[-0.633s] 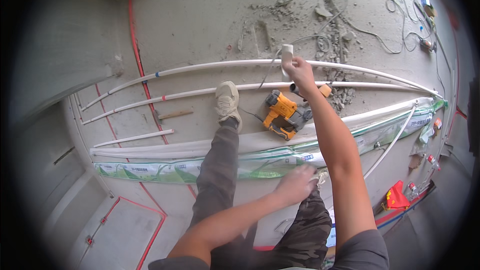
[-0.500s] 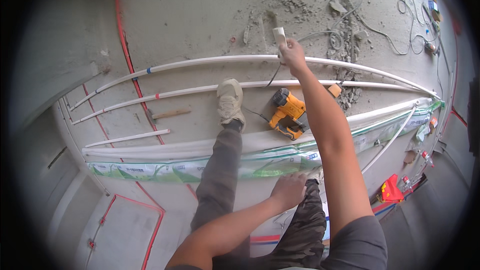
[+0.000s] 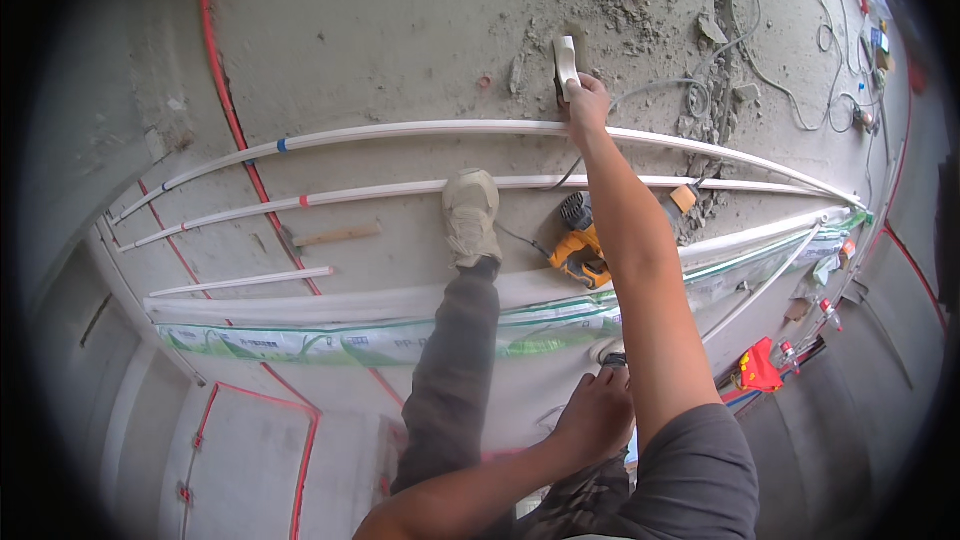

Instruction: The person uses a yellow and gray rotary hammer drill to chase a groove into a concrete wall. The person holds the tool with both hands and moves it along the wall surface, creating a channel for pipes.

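The right hand [image 3: 585, 100] is stretched far out to the upper middle of the frame, its fingers curled shut around a short white pipe piece [image 3: 565, 60] that sticks up from the fist over the grey concrete floor [image 3: 380, 30]. The hand sits just above the top pipe [image 3: 420, 128], a long white run that arcs from the left edge across to the right; whether the piece touches it cannot be told. A second long pipe [image 3: 400, 187] lies below it, marked with a red band, and a short pipe [image 3: 240, 282] lies lower left. The left hand [image 3: 598, 410] is in the lower middle of the frame, fingers bent and pressed down near the knee; what, if anything, it grips is not clear. The person's leg reaches forward, with the tan shoe [image 3: 470, 215] planted on the second pipe. Just right of the shoe, close under the right forearm, lies a yellow power tool [image 3: 578, 245] with its cord running up across the pipes. A bundle of pipes in green-printed plastic wrap [image 3: 330, 340] spans the frame below the shoe. Rubble [image 3: 640, 15] and a grey cable [image 3: 780, 70] are scattered in the upper right, a small wood strip [image 3: 335, 235] lies left of the shoe, and a red tool [image 3: 758, 368] sits at lower right. A red conduit [image 3: 225, 100] runs down the floor at the left.
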Motion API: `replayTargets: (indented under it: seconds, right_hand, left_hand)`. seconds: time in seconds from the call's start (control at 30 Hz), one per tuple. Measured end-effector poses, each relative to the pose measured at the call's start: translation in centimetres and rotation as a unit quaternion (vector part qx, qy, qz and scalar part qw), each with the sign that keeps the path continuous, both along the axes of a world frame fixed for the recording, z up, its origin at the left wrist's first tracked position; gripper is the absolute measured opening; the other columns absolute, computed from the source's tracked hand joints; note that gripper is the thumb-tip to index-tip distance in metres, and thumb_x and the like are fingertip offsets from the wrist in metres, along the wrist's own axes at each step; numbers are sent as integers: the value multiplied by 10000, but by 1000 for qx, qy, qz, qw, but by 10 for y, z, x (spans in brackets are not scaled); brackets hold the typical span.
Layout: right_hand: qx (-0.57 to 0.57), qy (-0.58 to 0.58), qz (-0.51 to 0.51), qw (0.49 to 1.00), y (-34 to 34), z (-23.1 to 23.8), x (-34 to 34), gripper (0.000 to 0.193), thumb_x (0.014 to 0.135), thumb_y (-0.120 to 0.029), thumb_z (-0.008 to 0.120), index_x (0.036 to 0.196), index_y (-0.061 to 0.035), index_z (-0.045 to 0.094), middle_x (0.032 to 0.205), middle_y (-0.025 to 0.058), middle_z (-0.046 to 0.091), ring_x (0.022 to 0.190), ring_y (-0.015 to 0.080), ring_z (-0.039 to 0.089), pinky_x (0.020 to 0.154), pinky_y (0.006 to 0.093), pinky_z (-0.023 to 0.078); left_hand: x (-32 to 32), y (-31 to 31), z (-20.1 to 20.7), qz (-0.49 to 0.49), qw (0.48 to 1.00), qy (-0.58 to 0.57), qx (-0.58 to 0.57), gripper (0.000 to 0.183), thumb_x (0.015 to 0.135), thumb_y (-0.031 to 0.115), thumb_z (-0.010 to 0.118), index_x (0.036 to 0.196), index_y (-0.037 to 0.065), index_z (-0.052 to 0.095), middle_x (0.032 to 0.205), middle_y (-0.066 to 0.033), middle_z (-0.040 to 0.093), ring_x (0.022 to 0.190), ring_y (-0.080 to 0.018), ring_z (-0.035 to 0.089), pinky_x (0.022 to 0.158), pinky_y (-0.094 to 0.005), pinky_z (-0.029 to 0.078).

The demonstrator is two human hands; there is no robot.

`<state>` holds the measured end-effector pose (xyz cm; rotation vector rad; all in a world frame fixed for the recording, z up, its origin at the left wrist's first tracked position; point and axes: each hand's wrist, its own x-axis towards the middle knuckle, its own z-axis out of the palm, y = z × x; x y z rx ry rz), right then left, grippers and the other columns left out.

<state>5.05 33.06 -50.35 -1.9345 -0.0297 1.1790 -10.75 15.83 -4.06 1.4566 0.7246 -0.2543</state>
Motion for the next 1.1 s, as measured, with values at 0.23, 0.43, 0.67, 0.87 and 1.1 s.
replayTargets:
  seconds: [0.23, 0.43, 0.67, 0.87, 1.1]
  right_hand:
    - [57, -13, -75, 995, -12, -13, -16, 337, 1001, -71, 767, 1285, 59, 643, 1084, 106, 747, 895, 160, 700, 778, 303, 565]
    - [21, -30, -113, 993, -7, 2, -21, 315, 978, -112, 809, 1222, 50, 693, 1058, 100, 763, 905, 151, 693, 814, 299, 550]
    - [-74, -57, -132, 987, 3, 23, -20, 266, 910, -107, 859, 1099, 45, 750, 964, 102, 763, 813, 173, 694, 733, 327, 553]
    - [-84, 6, -171, 982, 7, 29, -13, 280, 890, -103, 882, 1099, 30, 751, 943, 91, 753, 775, 175, 686, 682, 330, 545]
    - [-26, 49, -171, 984, -5, 21, -10, 324, 887, -72, 879, 1149, 58, 738, 996, 104, 750, 839, 181, 699, 723, 324, 557]
  left_hand:
    - [11, 8, -4, -16, 999, 2, -44, 273, 852, 161, 743, 1102, 61, 698, 1128, -134, 620, 1074, -304, 592, 863, -415, 474]
    - [16, 2, -9, 24, 996, -16, -87, 247, 865, 139, 720, 1099, 60, 704, 1136, -124, 643, 1080, -309, 610, 876, -426, 485]
    - [25, -6, -14, 50, 994, -6, -102, 256, 848, 151, 738, 1086, 61, 713, 1113, -125, 657, 1068, -310, 624, 858, -434, 496]
    - [32, -2, -15, 5, 996, 8, -90, 268, 833, 156, 754, 1079, 58, 714, 1131, -128, 652, 1091, -310, 618, 863, -431, 497]
    - [40, -11, -18, 11, 995, 12, -99, 243, 825, 101, 729, 1063, 55, 713, 1139, -126, 647, 1101, -313, 607, 857, -443, 490]
